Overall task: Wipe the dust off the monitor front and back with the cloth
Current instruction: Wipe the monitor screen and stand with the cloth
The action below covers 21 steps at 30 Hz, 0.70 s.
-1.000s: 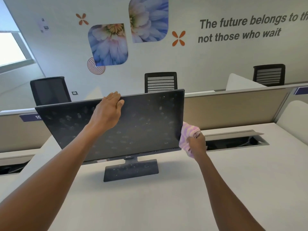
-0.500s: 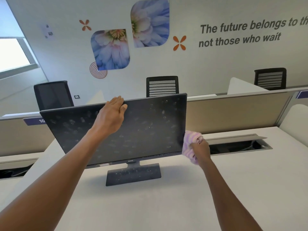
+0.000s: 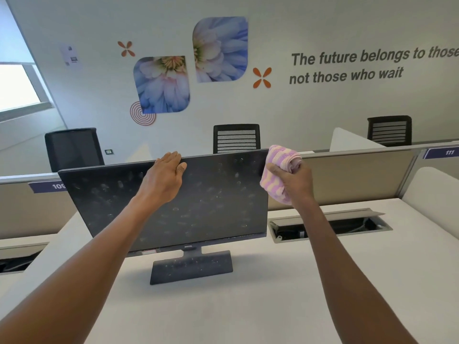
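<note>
The monitor (image 3: 211,202) stands on the pale desk (image 3: 285,294) at about the centre of view, its dark screen facing the camera and speckled with dusty smudges and fingerprints; its flat base (image 3: 191,266) (dusty as well) sits on the desk at about 6 o'clock from the screen. The left hand (image 3: 165,178) lies over the top edge of the screen at roughly 11 o'clock from its middle, fingers hooked over the rim and thumb on the front, so it grips the panel. The right hand (image 3: 294,181) clenches the cloth (image 3: 279,170), a bunched pink and cream striped towel, at the screen's upper right corner, about 2 o'clock; the cloth touches the side edge there. An open cable tray (image 3: 330,225) is set into the desk at 3 o'clock from the monitor; black chairs (image 3: 236,137) stand beyond the partition at 12 o'clock.
</note>
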Available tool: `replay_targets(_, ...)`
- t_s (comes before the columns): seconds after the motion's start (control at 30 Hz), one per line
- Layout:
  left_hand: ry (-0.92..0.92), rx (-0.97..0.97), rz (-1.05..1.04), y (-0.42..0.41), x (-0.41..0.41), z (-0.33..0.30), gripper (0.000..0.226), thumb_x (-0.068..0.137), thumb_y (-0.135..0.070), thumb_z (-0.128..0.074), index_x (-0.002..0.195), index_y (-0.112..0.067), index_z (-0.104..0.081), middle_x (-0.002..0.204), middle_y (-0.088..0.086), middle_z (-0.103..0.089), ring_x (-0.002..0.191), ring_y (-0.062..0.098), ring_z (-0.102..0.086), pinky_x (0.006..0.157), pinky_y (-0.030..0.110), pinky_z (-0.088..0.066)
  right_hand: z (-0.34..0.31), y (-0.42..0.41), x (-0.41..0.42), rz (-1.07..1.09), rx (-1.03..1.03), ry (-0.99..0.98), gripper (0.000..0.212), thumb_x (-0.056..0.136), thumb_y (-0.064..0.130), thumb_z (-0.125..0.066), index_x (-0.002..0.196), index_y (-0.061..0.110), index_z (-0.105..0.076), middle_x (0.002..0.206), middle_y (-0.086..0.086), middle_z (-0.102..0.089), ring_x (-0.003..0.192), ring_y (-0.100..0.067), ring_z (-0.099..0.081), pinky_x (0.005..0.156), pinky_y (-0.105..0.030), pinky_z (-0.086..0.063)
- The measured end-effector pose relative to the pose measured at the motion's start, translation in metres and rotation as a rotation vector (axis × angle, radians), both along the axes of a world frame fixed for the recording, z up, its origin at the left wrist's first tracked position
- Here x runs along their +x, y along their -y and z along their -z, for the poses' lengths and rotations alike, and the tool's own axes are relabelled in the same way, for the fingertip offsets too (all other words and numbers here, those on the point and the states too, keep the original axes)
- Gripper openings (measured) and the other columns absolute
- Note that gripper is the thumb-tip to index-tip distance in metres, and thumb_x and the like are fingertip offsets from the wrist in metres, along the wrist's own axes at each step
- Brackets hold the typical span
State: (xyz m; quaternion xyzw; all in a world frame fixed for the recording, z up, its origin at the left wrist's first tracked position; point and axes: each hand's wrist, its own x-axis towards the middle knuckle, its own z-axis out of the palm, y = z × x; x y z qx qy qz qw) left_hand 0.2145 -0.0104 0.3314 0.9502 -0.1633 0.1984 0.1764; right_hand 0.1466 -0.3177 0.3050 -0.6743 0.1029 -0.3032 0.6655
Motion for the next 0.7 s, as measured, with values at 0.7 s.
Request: replay_targets(0.7, 0.020, -0.036, 0.003, -0.002, 0.001, 0.006, 0.051, 0.106, -0.034, -0.032, 0.151, -0.010, -0.035, 0.158, 0.004, -0.032, 0.149, 0.018, -0.021, 0.122, 0.035, -0.014, 0.056, -0.046, -0.012, 0.238, -0.449, 0.282, 0.056, 0.075, -0.011, -0.058, 0.129, 0.008, -0.059, 0.123, 0.003, -0.063, 0.106, -0.003, -0.057, 0.090, -0.015, -0.046)
